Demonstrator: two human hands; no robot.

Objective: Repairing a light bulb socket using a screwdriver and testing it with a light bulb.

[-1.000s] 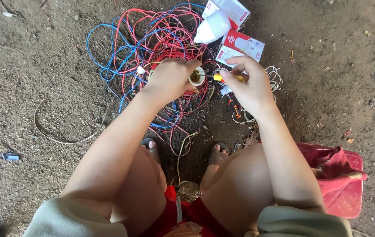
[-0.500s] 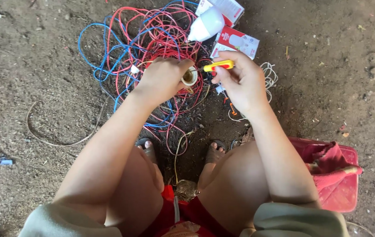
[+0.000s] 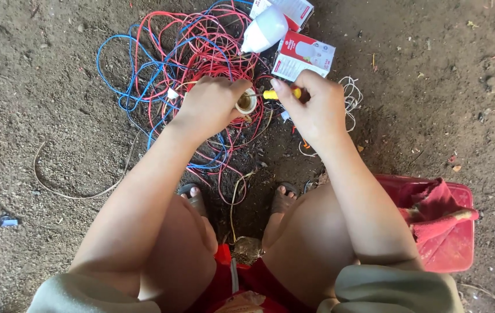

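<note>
The left hand (image 3: pixel 209 107) is closed around a small round lamp holder (image 3: pixel 246 102), pale with a brass-coloured inside, its open mouth facing up toward the camera. The fingers wrap its side and the thumb lies along the top edge. Just to the right of that hand, the right hand (image 3: pixel 316 110) pinches a yellow-handled screwdriver (image 3: pixel 279 94) between thumb and fingertips; the handle lies nearly level and points left, so that its tip meets the rim of the lamp holder. The blade itself is too thin to make out clearly. The two hands sit close together, with only the tool and the holder between them.

Under and beyond the left hand spreads a loose tangle of red and blue wires (image 3: pixel 169 64) on the bare dirt ground (image 3: pixel 44 116). Just past the right hand's knuckles lies a red and white bulb carton (image 3: pixel 304 56), and farther out, above both hands, a white light bulb (image 3: pixel 265 29) rests against a second carton (image 3: pixel 293 8). A small coil of white wire (image 3: pixel 350 95) lies right beside the right hand, on its outer side. Well back from the right hand, next to the person's right knee, stands a red plastic box (image 3: pixel 450 243) with a red cloth in it. Below the hands, between the knees, both feet in sandals show
</note>
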